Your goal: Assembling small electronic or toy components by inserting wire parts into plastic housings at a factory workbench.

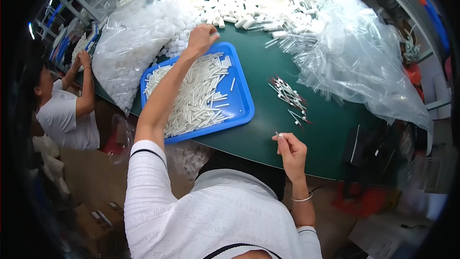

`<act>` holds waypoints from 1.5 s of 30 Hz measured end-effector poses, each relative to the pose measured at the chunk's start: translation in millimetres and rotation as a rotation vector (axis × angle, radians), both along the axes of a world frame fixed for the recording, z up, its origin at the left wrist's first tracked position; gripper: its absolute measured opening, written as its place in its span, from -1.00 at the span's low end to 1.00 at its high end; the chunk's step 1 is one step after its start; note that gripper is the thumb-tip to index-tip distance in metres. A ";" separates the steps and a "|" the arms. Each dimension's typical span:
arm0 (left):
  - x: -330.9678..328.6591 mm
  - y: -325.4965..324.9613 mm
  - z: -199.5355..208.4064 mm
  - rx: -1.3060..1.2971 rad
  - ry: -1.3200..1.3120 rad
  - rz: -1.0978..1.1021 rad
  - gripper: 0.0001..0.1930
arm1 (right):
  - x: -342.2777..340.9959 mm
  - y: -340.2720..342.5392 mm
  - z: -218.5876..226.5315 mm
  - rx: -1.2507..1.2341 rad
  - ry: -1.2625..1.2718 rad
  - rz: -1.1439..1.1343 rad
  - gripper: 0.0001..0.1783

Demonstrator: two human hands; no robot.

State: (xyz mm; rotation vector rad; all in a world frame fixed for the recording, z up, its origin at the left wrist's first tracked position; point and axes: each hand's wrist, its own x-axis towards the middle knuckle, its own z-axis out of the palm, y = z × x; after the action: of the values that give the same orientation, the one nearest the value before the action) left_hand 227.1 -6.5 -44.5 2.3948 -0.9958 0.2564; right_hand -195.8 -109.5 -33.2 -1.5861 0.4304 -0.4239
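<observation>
My left hand point(201, 39) reaches over the far edge of a blue tray point(245, 97), fingers bent together at a pile of white plastic caps point(178, 43). A small pale piece seems to show at its fingertips, too small to name. Many short white sticks point(191, 93) fill most of the tray. Close to the table's front edge, my right hand point(291, 152) pinches a small, thin, whitish piece point(278, 135) between thumb and fingers. Beyond it on the green tabletop lies a loose group of slim white pieces with red tips point(289, 95).
White cylinders point(235, 12) are heaped at the back, beside clear tubes point(299, 43) spilling from a large plastic bag point(354, 62). A bag of white caps point(127, 57) stands left of the tray. Another person point(69, 108) works at far left. A black object point(369, 151) sits at right.
</observation>
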 end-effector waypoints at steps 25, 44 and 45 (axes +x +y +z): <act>-278.5 63.1 5.9 -1.030 1.945 -0.257 -0.75 | 12.0 20.7 26.4 -0.658 -0.131 -0.043 -0.90; -271.0 63.8 16.9 -0.705 1.519 -0.406 -0.73 | 11.2 12.4 30.0 -0.559 -0.017 0.118 -0.87; -270.4 64.1 16.7 -0.685 1.496 -0.403 -0.73 | 11.5 11.9 29.6 -0.557 -0.014 0.116 -0.87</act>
State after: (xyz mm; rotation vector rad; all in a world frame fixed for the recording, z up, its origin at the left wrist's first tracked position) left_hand -43.3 57.5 -27.8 1.1204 -0.4406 -1.0209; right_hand -184.3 -97.6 -3.6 -2.1334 0.2129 -0.4913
